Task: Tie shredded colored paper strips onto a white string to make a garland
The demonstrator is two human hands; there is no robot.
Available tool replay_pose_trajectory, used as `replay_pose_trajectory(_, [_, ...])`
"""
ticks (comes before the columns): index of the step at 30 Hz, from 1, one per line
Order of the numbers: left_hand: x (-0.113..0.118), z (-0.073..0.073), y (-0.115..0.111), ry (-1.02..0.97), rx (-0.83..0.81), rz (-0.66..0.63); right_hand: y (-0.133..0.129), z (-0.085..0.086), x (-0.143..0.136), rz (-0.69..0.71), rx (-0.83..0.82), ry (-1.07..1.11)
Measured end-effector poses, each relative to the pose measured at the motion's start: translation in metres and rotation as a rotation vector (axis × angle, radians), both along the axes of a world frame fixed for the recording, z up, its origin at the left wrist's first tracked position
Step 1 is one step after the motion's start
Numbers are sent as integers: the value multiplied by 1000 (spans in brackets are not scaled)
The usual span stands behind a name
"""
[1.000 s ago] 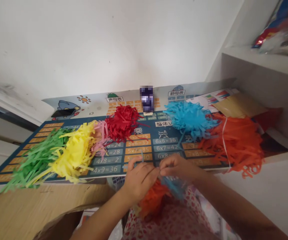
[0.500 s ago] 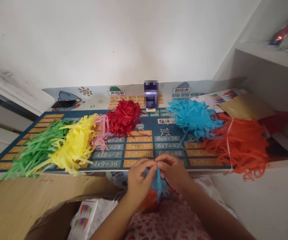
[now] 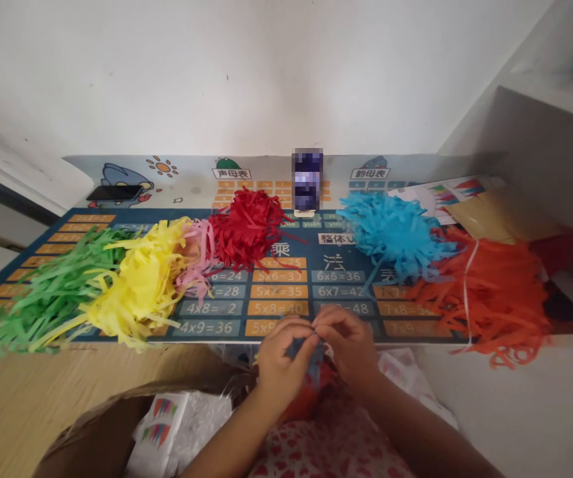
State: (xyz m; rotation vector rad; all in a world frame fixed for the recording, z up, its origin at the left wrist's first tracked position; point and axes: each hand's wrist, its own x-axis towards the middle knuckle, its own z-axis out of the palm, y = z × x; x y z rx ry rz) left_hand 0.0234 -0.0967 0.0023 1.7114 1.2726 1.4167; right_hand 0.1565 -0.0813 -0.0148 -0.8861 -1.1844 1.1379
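Over my lap, just at the table's front edge, my left hand (image 3: 285,358) and my right hand (image 3: 350,345) meet with their fingertips pinched together. Between them hangs a blue paper tassel (image 3: 314,373), its top end gripped by both hands and partly hidden behind the fingers. Orange-red paper strips (image 3: 300,403) show below it, close to my lap. Nearest on the table behind the hands lies a fringed red paper bundle (image 3: 247,229), with a blue one (image 3: 390,232) to its right.
Green (image 3: 62,285), yellow (image 3: 139,279) and pink (image 3: 196,255) paper fringes lie left; an orange bundle (image 3: 505,292) lies right. A phone (image 3: 117,193) lies at the back left, and a blurred-out upright device (image 3: 307,178) stands mid-back. Below, a cardboard box (image 3: 81,425) holds plastic packets (image 3: 159,425).
My hands stay pinched together at nearly the same spot, with less of the blue tassel showing between them. The camera view has shifted slightly.
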Motion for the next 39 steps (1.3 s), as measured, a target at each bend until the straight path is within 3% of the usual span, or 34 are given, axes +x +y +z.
replay_pose_trajectory(4, [-1, -6, 2, -147, -43, -4, -3, 5, -4, -87, 156, -83])
replay_pose_trajectory(7, [-8, -11, 5, -296, -222, -21, 11, 10, 6, 5, 223, -219])
replay_pose_trajectory(9, [-15, -13, 8, -343, -340, -63, 35, 11, 20, 68, 209, -423])
replay_pose_trajectory(12, [-22, -12, 15, -538, -493, -111, 82, 6, 41, -51, 71, -871])
replay_pose_trajectory(14, [-20, -11, 19, -739, -602, -149, 108, -2, 46, -46, -4, -1168])
replay_pose_trajectory(17, [-13, -10, 24, -882, -700, -214, 127, -12, 42, -42, -35, -1327])
replay_pose_trajectory(22, [-10, -13, 25, -718, -638, -156, 97, 0, 35, -3, 29, -1193])
replay_pose_trajectory(26, [-13, -10, 21, -445, -577, -124, 51, 16, 31, 158, 114, -663])
replay_pose_trajectory(31, [-12, -1, 14, -66, -383, -64, 21, 13, 23, 137, -19, -320])
replay_pose_trajectory(35, [-9, 2, 9, 52, -307, -62, 15, 6, 23, 95, -120, -123])
replay_pose_trajectory(39, [-7, 6, 7, 94, -230, -61, 10, 3, 26, 152, -206, -46])
